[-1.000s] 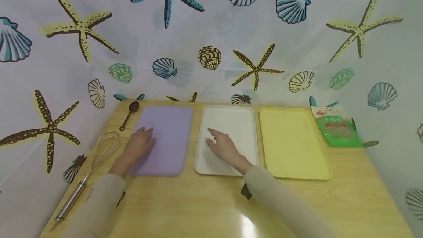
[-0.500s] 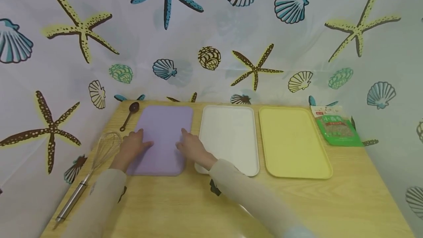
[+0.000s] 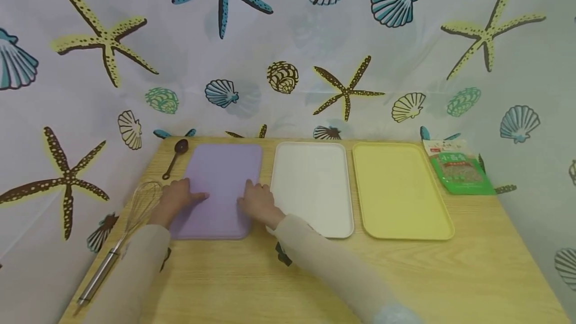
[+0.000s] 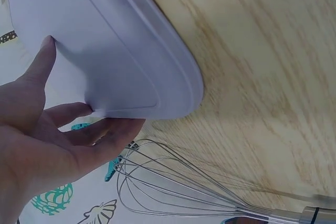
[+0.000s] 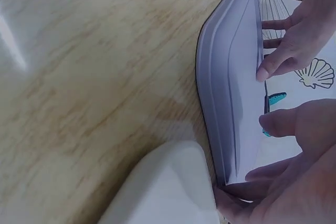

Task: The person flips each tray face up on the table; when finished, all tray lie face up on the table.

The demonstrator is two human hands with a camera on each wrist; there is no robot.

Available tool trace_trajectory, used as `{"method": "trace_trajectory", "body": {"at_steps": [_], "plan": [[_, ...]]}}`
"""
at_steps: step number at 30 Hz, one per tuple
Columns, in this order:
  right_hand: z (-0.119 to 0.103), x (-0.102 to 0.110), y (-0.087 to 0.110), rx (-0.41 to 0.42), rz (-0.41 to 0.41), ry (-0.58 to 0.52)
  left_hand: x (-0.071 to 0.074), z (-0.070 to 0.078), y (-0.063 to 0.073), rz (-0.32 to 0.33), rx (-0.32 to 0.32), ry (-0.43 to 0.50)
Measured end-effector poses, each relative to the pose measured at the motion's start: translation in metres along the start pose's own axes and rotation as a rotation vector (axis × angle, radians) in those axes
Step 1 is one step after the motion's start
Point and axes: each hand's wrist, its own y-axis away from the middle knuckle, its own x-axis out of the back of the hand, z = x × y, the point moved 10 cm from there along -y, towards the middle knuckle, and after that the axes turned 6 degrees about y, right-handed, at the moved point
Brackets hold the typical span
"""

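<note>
A lilac tray [image 3: 220, 164] with rounded corners lies on the table at the left, between both hands. My left hand [image 3: 175, 198] grips its left edge, the thumb [image 4: 43, 61] on the upper face and the other fingers [image 4: 113, 139] along the rim. On the opposite edge, my right hand [image 3: 260, 205] holds the tray, thumb on top. The right wrist view shows both hands at the tray, with my right hand [image 5: 299, 174] nearer. The undersides of the fingertips are partly hidden. A white tray [image 3: 310, 189] lies beside my right hand, partly under the forearm.
A yellow tray [image 3: 402, 189] lies right of the white one, and a green and white packet [image 3: 461, 174] sits past it. At the left lie a wire whisk [image 3: 104, 270] and a dark spoon [image 3: 181, 147]. A shell-patterned curtain [image 3: 288, 24] hangs behind the table.
My right hand has moved left from above the white tray to the lilac tray's right edge. My left hand has shifted slightly left, from over the tray to its left edge.
</note>
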Motion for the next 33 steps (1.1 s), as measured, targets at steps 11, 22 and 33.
{"method": "trace_trajectory", "body": {"at_steps": [11, 22, 33], "plan": [[-0.006, 0.004, 0.004, 0.064, 0.130, 0.046, 0.001, -0.003, -0.001, 0.010, 0.002, 0.080], [0.017, 0.016, 0.005, 0.031, 0.161, -0.485, -0.003, -0.005, 0.001, 0.072, 0.098, 0.096], [0.036, 0.023, -0.005, -0.046, 0.151, -0.900, -0.009, -0.012, 0.001, 0.095, 0.025, 0.172]]}}
